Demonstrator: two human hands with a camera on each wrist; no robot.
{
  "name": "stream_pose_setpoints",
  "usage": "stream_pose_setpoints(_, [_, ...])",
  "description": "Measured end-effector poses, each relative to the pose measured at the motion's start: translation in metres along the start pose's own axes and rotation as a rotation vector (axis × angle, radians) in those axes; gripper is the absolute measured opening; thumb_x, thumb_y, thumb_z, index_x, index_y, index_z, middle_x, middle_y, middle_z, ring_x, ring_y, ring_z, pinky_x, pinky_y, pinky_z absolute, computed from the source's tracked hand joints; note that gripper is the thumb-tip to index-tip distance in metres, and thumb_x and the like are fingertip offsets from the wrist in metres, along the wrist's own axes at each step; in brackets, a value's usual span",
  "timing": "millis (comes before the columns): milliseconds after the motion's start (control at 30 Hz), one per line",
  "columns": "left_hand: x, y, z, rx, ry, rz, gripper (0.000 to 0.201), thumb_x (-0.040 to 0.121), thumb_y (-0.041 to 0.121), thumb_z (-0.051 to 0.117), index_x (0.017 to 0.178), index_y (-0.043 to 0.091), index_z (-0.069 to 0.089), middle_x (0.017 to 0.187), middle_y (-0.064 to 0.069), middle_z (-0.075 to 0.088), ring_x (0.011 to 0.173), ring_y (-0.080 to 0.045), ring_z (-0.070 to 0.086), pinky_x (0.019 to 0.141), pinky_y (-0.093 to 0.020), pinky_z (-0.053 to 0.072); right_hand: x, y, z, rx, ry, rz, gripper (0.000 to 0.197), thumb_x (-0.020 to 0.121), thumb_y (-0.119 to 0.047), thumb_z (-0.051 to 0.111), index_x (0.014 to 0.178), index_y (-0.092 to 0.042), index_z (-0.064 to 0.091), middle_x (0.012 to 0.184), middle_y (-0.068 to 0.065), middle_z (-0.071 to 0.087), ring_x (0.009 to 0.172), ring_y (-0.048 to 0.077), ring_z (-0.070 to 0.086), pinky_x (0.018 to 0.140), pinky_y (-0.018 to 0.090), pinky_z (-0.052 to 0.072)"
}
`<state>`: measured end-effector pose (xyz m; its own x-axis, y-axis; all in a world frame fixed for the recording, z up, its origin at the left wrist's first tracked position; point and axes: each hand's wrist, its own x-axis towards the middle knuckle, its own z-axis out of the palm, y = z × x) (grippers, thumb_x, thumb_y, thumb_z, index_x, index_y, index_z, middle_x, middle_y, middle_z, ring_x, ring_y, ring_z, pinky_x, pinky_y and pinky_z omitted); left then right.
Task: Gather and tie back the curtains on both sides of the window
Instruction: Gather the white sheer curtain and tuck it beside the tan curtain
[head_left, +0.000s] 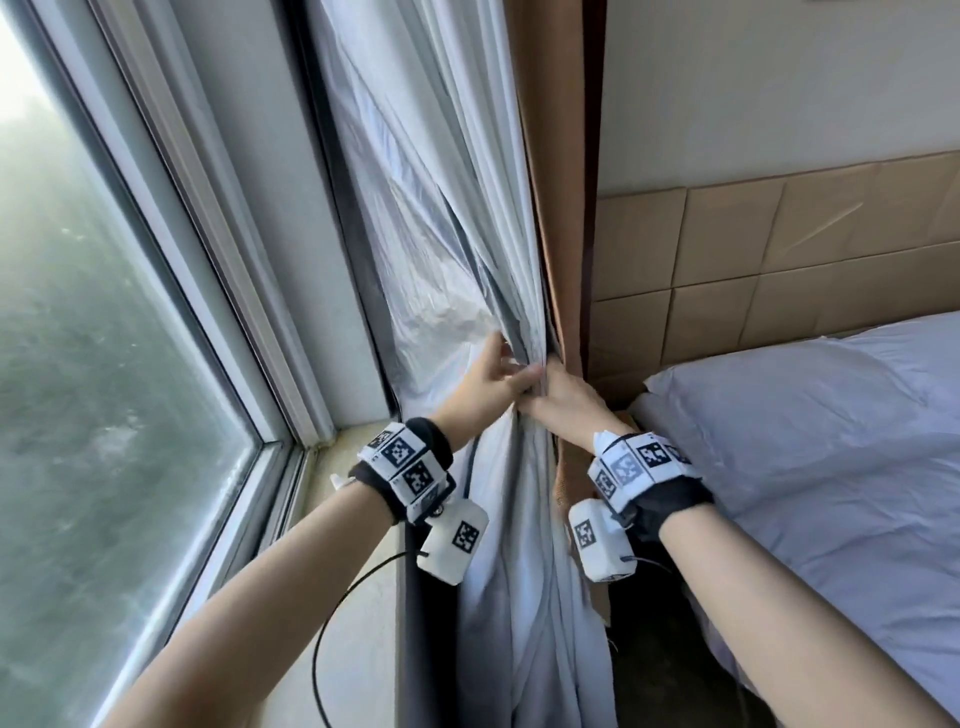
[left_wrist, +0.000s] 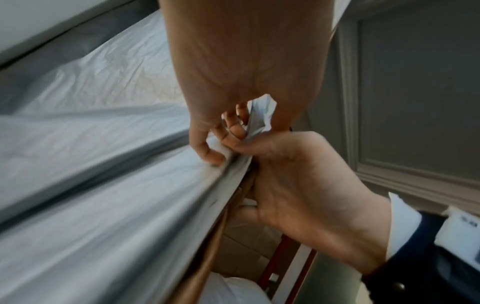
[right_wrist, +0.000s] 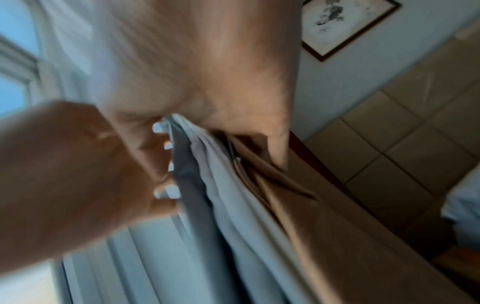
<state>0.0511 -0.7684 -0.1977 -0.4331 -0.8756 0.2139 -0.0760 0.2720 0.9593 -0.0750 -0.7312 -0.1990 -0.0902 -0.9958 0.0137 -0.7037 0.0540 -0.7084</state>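
The curtain (head_left: 441, 218) hangs bunched at the window's right side, its white crinkled lining facing me and its brown face (head_left: 550, 208) at the right edge. My left hand (head_left: 506, 371) curls its fingers (left_wrist: 207, 152) round the white folds (left_wrist: 103, 185) from the window side. From the bed side my right hand (head_left: 548, 387) grips the same bunch, touching the left hand. In the right wrist view the right thumb (right_wrist: 279, 148) presses on the brown layer (right_wrist: 324, 236), and the left fingers (right_wrist: 166, 166) hook the grey-white folds (right_wrist: 233, 216). Below the hands the cloth hangs loose.
Window glass (head_left: 104, 364) and its frame fill the left, with a pale sill (head_left: 363, 613) below. A bed with white pillow (head_left: 805, 441) and tan padded headboard (head_left: 779, 249) stands close on the right. A framed picture (right_wrist: 345, 24) hangs above. A black cable (head_left: 332, 623) loops under my left wrist.
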Motion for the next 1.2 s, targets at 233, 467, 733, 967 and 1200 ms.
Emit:
stream_pose_setpoints(233, [-0.005, -0.002, -0.022, -0.207, -0.251, -0.186, 0.052, 0.097, 0.049, 0.041, 0.134, 0.012, 0.042, 0.123, -0.003, 0.055, 0.114, -0.018, 0.057, 0.099, -0.045, 0.049, 0.005, 0.012, 0.001, -0.014, 0.2, -0.048, 0.045, 0.082, -0.029, 0.061, 0.126, -0.022, 0.054, 0.114, 0.014, 0.066, 0.104, 0.039, 0.061, 0.084, 0.036, 0.051])
stream_pose_setpoints(467, [0.02, -0.04, -0.079, 0.001, 0.412, -0.196, 0.058, 0.089, 0.035, 0.067, 0.135, 0.006, 0.045, 0.131, -0.011, 0.055, 0.11, -0.019, 0.055, 0.082, -0.027, 0.048, -0.004, 0.025, -0.01, -0.048, 0.19, -0.064, 0.033, 0.08, -0.031, 0.063, 0.111, -0.019, 0.061, 0.106, 0.011, 0.068, 0.098, 0.038, 0.062, 0.077, 0.036, 0.05])
stream_pose_setpoints(733, [0.05, -0.04, -0.097, -0.139, 0.3, -0.185, 0.094, 0.085, 0.051, 0.064, 0.154, 0.021, 0.006, 0.16, -0.001, 0.015, 0.146, -0.019, 0.016, 0.118, -0.046, 0.014, -0.014, 0.042, -0.021, 0.07, 0.192, -0.104, 0.035, 0.067, -0.033, 0.062, 0.1, -0.02, 0.065, 0.096, 0.003, 0.071, 0.092, 0.03, 0.065, 0.081, 0.042, 0.054])
stream_pose_setpoints(967, [0.085, -0.021, -0.086, -0.012, 0.403, -0.153, 0.035, 0.085, 0.045, 0.067, 0.108, 0.019, 0.061, 0.108, 0.01, 0.059, 0.112, -0.011, 0.049, 0.1, -0.028, 0.037, -0.012, 0.04, -0.011, 0.099, 0.142, -0.131, 0.042, 0.066, -0.036, 0.06, 0.105, -0.021, 0.065, 0.099, -0.001, 0.071, 0.094, 0.025, 0.065, 0.083, 0.041, 0.054])
stream_pose_setpoints(1200, [0.094, -0.016, -0.078, 0.045, 0.432, -0.111, 0.025, 0.086, 0.018, 0.071, 0.106, 0.003, 0.067, 0.088, -0.007, 0.07, 0.076, -0.007, 0.065, 0.075, -0.025, 0.047, -0.009, 0.041, -0.008, 0.108, 0.157, -0.139, 0.03, 0.073, -0.026, 0.066, 0.102, -0.02, 0.065, 0.098, 0.0, 0.07, 0.093, 0.025, 0.064, 0.083, 0.039, 0.053])
